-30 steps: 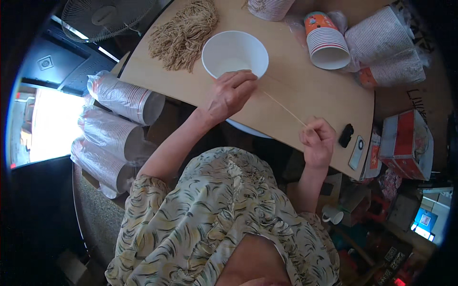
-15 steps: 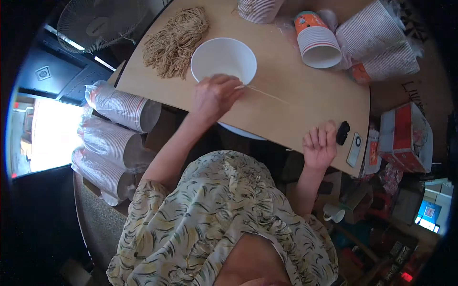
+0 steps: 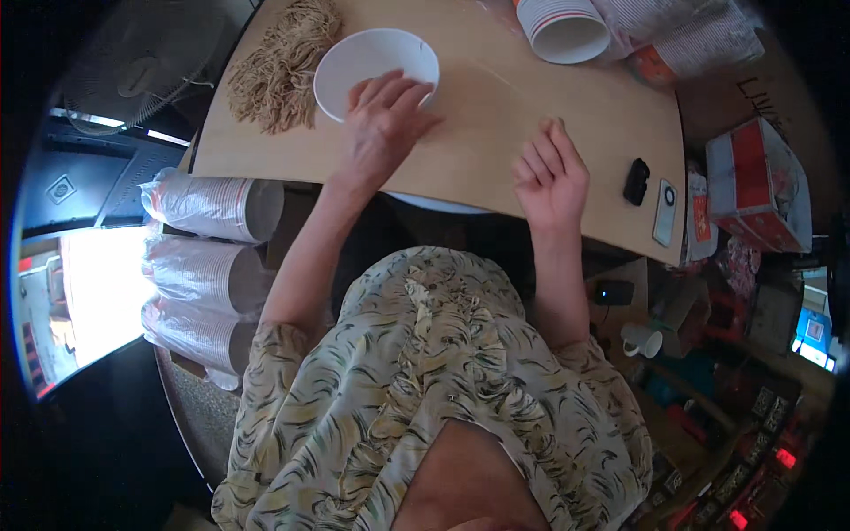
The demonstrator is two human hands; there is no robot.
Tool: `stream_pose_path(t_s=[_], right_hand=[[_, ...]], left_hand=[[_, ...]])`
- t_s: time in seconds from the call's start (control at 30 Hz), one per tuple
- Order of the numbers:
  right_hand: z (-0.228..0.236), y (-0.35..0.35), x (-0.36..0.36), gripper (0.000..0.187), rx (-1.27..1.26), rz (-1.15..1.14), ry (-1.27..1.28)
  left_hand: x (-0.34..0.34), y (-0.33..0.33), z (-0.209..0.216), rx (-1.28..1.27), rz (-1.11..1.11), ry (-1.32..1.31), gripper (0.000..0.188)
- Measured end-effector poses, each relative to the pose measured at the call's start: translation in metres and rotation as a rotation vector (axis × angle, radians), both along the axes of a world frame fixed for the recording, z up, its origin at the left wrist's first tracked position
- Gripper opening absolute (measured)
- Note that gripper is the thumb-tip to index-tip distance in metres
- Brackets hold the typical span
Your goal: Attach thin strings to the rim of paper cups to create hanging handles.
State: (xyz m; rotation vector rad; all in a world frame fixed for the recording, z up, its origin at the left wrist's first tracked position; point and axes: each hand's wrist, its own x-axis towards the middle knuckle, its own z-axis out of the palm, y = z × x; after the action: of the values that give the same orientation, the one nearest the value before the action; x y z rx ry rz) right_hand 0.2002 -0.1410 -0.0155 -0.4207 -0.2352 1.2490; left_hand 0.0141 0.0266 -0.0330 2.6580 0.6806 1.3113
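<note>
My left hand (image 3: 387, 122) is over the near side of a white bowl-shaped tub (image 3: 376, 41), its fingers loosely stretched and the thumb apart. No held thing shows in it. My right hand (image 3: 553, 177) is raised at the table's near edge, its fingers curled and the thumb and forefinger pressed together. Whatever may be between them cannot be made out. A faint, blurred pale strand (image 3: 502, 78) crosses the table beyond the right hand; where its ends lie I cannot tell. Left of the tub lies a heap of tan cords (image 3: 288, 66).
Stacked paper tubs (image 3: 569, 35) lie at the back right. A black object (image 3: 637, 181) and a phone-like slab (image 3: 664, 212) rest near the right edge. Wrapped tub stacks (image 3: 208, 208) stand left, below the table. A red-white carton (image 3: 753, 181) and a white mug (image 3: 641, 341) are on the right.
The view has shifted, so the table sits higher. My right hand has moved inward and toward the tub. My left hand's fingers have opened from a pinch on a thin strand.
</note>
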Motion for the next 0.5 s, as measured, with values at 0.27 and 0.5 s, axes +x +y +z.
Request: stream_pose_path(t_s=[0.27,0.5], right_hand=[[-0.005,0.02,-0.015,0.019,0.037,-0.022,-0.035],[-0.034,0.006,-0.01,0.021,-0.138,-0.096,-0.125]], left_hand=[[0.009,-0.079,0.005,-1.142,-0.516,-0.063,0.033],[-0.032,-0.087,-0.011,-1.554,-0.403,-0.005,0.017]])
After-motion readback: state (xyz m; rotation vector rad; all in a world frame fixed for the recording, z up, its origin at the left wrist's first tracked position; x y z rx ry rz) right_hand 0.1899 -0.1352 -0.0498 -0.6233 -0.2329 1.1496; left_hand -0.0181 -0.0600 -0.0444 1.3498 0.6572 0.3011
